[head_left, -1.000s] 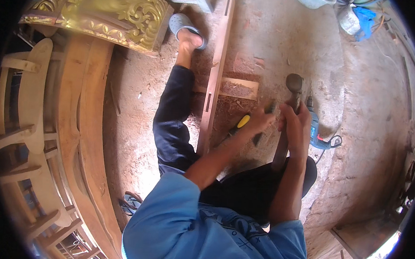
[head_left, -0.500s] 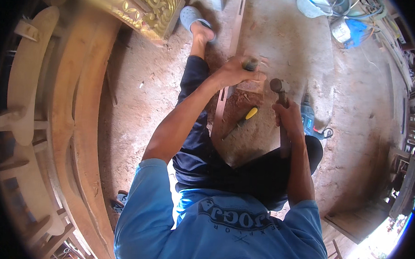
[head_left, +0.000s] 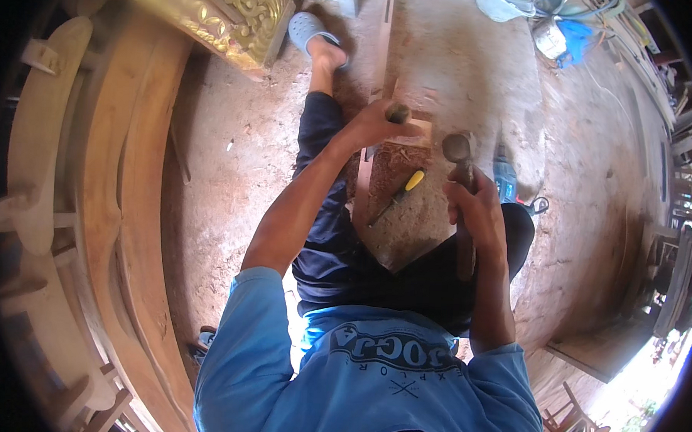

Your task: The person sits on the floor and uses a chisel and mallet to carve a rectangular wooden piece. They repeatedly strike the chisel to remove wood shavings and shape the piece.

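My left hand is closed around a chisel, whose dark round handle end points up. Its blade is hidden below the fist. The chisel stands over a wooden piece with a cut face, and reddish shavings lie around that piece. In my right hand is a hammer, held by its wooden handle with the head up, apart from the chisel. A long slotted wooden strip runs along the floor under my left hand. Between my legs lies a screwdriver-like tool with a yellow handle.
A blue power drill rests beside my right knee. Long curved planks line the left side. A gold carved panel stands ahead on the left. Buckets and a blue bag sit at the far right, and a board at lower right.
My left hand has shifted slightly left and nearer to me with the chisel. The hammer has drawn back a little toward me. The view itself has shifted slightly.
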The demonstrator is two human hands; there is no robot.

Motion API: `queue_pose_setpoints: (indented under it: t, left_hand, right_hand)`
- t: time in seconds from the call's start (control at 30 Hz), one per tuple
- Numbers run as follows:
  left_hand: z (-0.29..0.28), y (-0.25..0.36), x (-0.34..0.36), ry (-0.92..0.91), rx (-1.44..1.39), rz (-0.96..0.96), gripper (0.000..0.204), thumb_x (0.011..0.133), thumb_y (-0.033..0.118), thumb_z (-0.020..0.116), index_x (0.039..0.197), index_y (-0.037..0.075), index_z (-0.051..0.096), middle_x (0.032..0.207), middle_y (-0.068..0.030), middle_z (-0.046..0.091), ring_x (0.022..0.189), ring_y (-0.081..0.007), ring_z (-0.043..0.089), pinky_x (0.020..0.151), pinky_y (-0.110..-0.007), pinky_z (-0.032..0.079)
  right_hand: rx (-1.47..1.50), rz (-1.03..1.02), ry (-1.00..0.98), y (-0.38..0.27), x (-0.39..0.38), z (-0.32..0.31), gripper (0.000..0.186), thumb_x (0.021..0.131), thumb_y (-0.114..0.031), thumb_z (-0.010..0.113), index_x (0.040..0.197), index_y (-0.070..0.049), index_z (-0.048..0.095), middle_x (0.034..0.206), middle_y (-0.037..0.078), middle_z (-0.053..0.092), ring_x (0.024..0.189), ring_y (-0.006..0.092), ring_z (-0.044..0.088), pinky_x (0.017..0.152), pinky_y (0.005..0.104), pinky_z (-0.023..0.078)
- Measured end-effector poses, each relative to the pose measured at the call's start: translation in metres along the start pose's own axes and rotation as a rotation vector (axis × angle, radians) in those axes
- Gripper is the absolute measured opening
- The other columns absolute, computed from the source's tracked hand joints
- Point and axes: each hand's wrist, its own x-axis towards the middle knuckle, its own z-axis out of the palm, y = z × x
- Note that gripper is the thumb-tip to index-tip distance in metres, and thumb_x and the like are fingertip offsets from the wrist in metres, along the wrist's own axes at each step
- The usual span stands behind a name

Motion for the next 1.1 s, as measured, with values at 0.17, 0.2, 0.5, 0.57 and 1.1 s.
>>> queue_pose_setpoints:
  t: [0.17, 0.2, 0.5, 0.57, 1.1]
  left_hand:
    - [0.004, -0.013, 0.002, -0.085, 0.036, 0.097, 0.043, 0.081, 0.037, 0.086, 0.092, 0.000, 0.066, 0.079, -0.0024, 0.061, 0.076, -0.0108, 0.055, 0.072, -0.030, 0.048]
    - [0.003, -0.012, 0.001, -0.087, 0.063, 0.106, 0.043, 0.081, 0.037, 0.085, 0.090, 0.000, 0.065, 0.078, -0.0018, 0.060, 0.075, -0.0109, 0.054, 0.071, -0.030, 0.047]
    - [-0.001, 0.006, -0.011, -0.141, -0.031, 0.123, 0.029, 0.085, 0.025, 0.082, 0.078, 0.012, 0.057, 0.071, 0.0085, 0.049, 0.068, -0.0028, 0.044, 0.061, -0.024, 0.036]
    - [-0.001, 0.004, -0.013, -0.143, -0.053, 0.142, 0.027, 0.086, 0.023, 0.081, 0.078, 0.012, 0.057, 0.071, 0.0084, 0.049, 0.069, -0.0027, 0.044, 0.060, -0.023, 0.036]
    - [0.002, -0.017, -0.036, -0.033, -0.151, 0.298, 0.016, 0.083, 0.006, 0.076, 0.093, 0.006, 0.063, 0.083, 0.0043, 0.057, 0.078, -0.0067, 0.053, 0.071, -0.026, 0.046]
  right_hand:
    - [-0.031, -0.021, 0.008, -0.016, -0.017, -0.007, 0.019, 0.087, -0.016, 0.067, 0.097, -0.002, 0.060, 0.065, 0.001, 0.054, 0.052, 0.0101, 0.052, 0.050, 0.0282, 0.041]
    - [-0.030, -0.027, 0.018, -0.018, -0.019, -0.009, 0.019, 0.087, -0.016, 0.067, 0.097, -0.001, 0.060, 0.065, 0.001, 0.054, 0.052, 0.0101, 0.052, 0.050, 0.0282, 0.041]
    - [0.030, -0.115, 0.065, -0.045, -0.032, -0.005, 0.020, 0.086, -0.017, 0.068, 0.096, -0.001, 0.061, 0.066, 0.001, 0.055, 0.054, 0.0090, 0.052, 0.051, 0.0274, 0.040]
    - [0.058, -0.160, 0.081, -0.051, -0.034, -0.002, 0.020, 0.087, -0.017, 0.068, 0.097, -0.001, 0.061, 0.066, 0.001, 0.055, 0.054, 0.0084, 0.052, 0.051, 0.0269, 0.040]
    - [-0.530, -0.657, 0.100, -0.042, 0.029, 0.042, 0.039, 0.082, -0.020, 0.069, 0.115, 0.000, 0.063, 0.087, 0.029, 0.067, 0.083, 0.0421, 0.069, 0.070, 0.0476, 0.053]
